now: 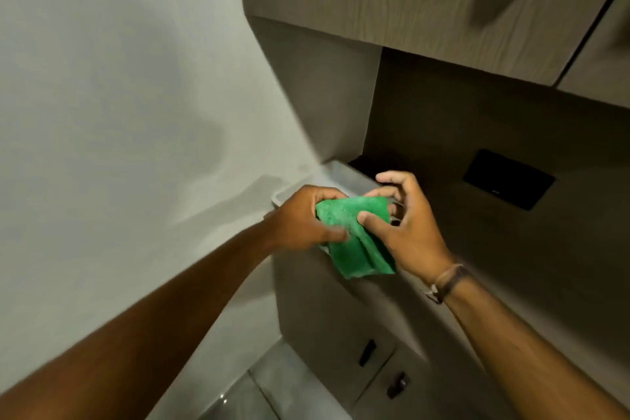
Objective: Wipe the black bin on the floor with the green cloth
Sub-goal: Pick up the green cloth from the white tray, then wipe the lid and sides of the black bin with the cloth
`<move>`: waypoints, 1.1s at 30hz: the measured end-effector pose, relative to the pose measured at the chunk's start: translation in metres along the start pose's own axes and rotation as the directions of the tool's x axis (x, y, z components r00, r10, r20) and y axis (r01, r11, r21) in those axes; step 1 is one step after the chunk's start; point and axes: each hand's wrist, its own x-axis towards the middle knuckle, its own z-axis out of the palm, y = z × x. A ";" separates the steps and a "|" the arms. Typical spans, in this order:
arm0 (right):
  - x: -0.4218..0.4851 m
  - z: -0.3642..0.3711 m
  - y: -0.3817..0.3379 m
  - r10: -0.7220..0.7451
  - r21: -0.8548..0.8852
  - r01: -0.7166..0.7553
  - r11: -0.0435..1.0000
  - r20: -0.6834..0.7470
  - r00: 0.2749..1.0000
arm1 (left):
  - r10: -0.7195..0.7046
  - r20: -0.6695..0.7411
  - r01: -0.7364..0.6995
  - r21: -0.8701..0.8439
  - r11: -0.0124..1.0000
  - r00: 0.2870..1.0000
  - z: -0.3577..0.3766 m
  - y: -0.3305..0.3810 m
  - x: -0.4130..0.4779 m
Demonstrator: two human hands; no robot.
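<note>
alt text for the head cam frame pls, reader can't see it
Both hands hold a crumpled green cloth at counter height, left hand gripping its left side, right hand pinching its right. Behind are a pale wall and wood-grain cabinets; no black bin is visible.

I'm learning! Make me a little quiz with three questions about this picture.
1. True or false: both hands hold the green cloth.
2. Which wrist wears a band? A) left B) right
3. Fill in: the black bin is ____ in this view.

Key:
1. True: the left hand and right hand both pinch it.
2. B: see the wristband.
3. Not visible: only wall, cabinets and a bit of floor show.
</note>
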 end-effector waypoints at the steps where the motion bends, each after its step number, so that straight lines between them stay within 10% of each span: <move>1: -0.025 0.004 -0.009 0.069 0.108 -0.070 0.992 0.006 0.998 | -0.020 0.025 0.022 -0.109 0.994 0.999 0.009 0.001 -0.030; 5: -0.160 0.027 -0.035 0.421 0.408 -0.527 0.746 0.325 0.847 | -0.105 0.116 0.138 -0.332 0.933 0.988 0.072 -0.006 -0.175; 9: -0.336 0.054 -0.041 0.370 0.487 -0.784 0.384 0.697 0.614 | -0.253 0.278 0.356 -0.436 0.827 0.927 0.155 -0.047 -0.337; 14: -0.510 0.103 -0.062 0.448 0.517 -0.717 0.468 0.560 0.697 | -0.477 0.407 0.614 -0.346 0.709 0.779 0.234 -0.109 -0.511; 17: -0.555 0.144 -0.060 0.452 0.823 -0.556 0.118 0.454 0.768 | -0.579 0.338 0.669 -0.346 0.657 0.743 0.261 -0.129 -0.570; 20: -0.585 0.153 -0.005 0.745 0.352 -0.840 0.414 0.399 0.535 | -0.671 0.010 0.660 -0.194 0.726 0.741 0.274 -0.155 -0.597; 22: -0.601 0.134 0.049 0.882 0.201 -0.972 0.122 0.426 0.199 | -0.669 -0.165 0.649 -0.162 0.743 0.725 0.273 -0.182 -0.601; 24: -0.590 0.152 0.095 0.950 0.191 -0.978 0.077 0.283 0.130 | -0.719 -0.172 0.709 -0.127 0.694 0.673 0.274 -0.228 -0.601; 27: -0.549 0.191 0.184 0.969 0.126 -0.972 0.196 0.130 0.212 | -0.795 -0.138 0.802 -0.005 0.597 0.590 0.283 -0.311 -0.593; 33: -0.457 0.269 0.393 0.693 -0.364 -0.641 0.676 0.017 0.721 | -0.812 -0.241 0.844 0.071 0.531 0.531 0.313 -0.500 -0.538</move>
